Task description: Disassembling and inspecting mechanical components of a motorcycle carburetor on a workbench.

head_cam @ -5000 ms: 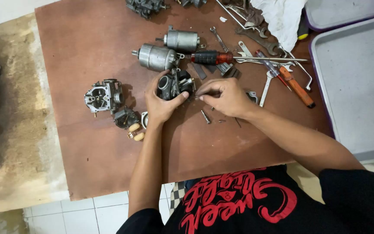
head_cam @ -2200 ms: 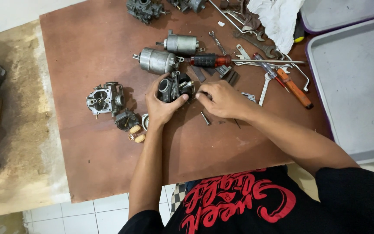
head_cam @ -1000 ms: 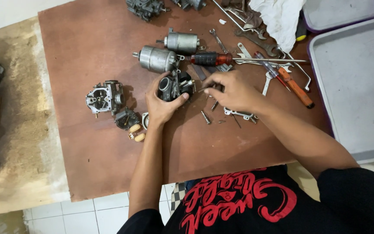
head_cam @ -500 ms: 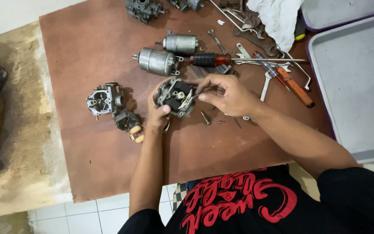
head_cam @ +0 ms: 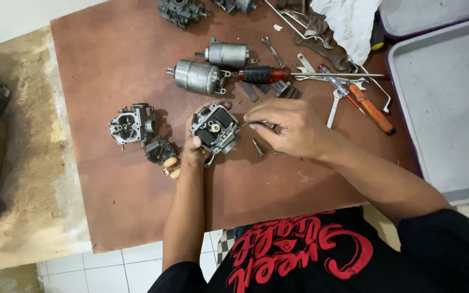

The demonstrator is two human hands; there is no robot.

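The left hand (head_cam: 194,145) has its fingers clamped around a grey carburetor body (head_cam: 215,128), tilted above the brown tabletop (head_cam: 126,59); the right hand (head_cam: 289,127) has its fingers pinched together on a small part just beside it
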